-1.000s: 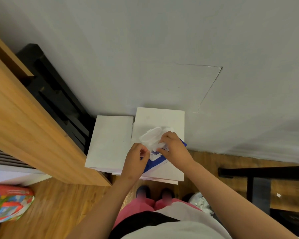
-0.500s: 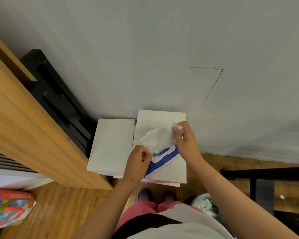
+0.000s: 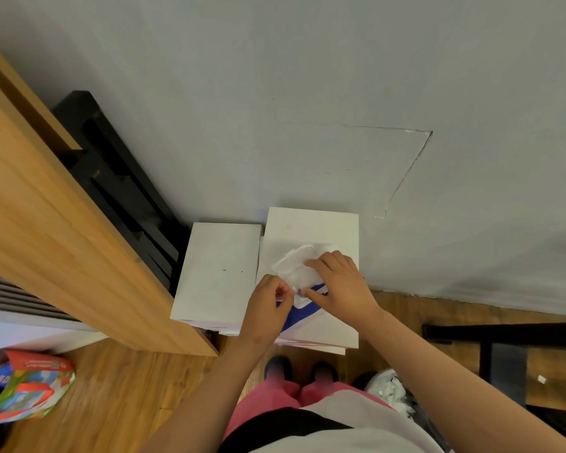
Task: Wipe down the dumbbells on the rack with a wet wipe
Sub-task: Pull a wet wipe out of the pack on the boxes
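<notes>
A blue and white wet wipe pack lies on the right white box. Its white flip lid stands open. My right hand curls over the pack and holds a white wet wipe, which bunches out past the fingertips. The thumb reaches to the pack's opening. My left hand pinches the pack's near-left edge beside that opening. No dumbbells are in view.
A second white box stands to the left, against the grey wall. Further left are a black slatted frame and a wooden cabinet. A bin with crumpled wipes is near my feet, a black table frame at right.
My right hand had lifted the wipe up and to the right; it has come back down over the pack. My left hand has stayed on the pack's edge.
</notes>
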`<state>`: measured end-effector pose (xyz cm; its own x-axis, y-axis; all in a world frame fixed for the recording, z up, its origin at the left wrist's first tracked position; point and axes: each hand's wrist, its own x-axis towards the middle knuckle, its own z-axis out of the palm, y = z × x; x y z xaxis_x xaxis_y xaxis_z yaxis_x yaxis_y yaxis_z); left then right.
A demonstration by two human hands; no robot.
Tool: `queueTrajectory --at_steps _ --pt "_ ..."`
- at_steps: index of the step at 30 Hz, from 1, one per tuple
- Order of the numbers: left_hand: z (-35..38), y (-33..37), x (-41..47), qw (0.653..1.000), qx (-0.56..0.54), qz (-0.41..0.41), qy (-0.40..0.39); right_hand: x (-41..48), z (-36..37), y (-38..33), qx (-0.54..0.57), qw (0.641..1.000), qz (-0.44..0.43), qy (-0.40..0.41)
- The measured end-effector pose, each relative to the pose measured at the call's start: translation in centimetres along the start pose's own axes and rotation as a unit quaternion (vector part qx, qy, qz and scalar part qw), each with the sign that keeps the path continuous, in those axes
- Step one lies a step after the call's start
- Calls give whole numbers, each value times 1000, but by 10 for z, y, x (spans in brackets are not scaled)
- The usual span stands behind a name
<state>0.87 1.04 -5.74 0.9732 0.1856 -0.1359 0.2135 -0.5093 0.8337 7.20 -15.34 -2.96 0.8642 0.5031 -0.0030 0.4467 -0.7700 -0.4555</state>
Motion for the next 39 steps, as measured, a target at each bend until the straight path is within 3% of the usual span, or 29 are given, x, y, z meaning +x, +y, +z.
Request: queueTrajectory --at_steps 9,12,16,26,28,33,36,39 --pt "-1 1 1 1000 15 -20 -9 10 -14 12 -23 997 46 -60" --pt "-2 4 1 1000 16 -25 -4 9 -19 3 63 990 107 -61" --pt "-4 5 0 999 12 -30 -4 7 -20 -7 236 952 193 6" --pt "-4 0 0 999 25 -29 -7 21 -49 -7 396 842 258 259" --pt "-3 1 0 999 28 -33 -7 24 -51 -2 373 862 233 252" --pt "-4 4 0 999 28 -34 -11 17 -20 8 168 962 214 33" --pt "-4 6 0 999 31 -33 -16 10 -7 8 46 976 214 -6" --pt "-3 7 0 999 39 -32 -19 11 -5 8 19 978 206 -16"
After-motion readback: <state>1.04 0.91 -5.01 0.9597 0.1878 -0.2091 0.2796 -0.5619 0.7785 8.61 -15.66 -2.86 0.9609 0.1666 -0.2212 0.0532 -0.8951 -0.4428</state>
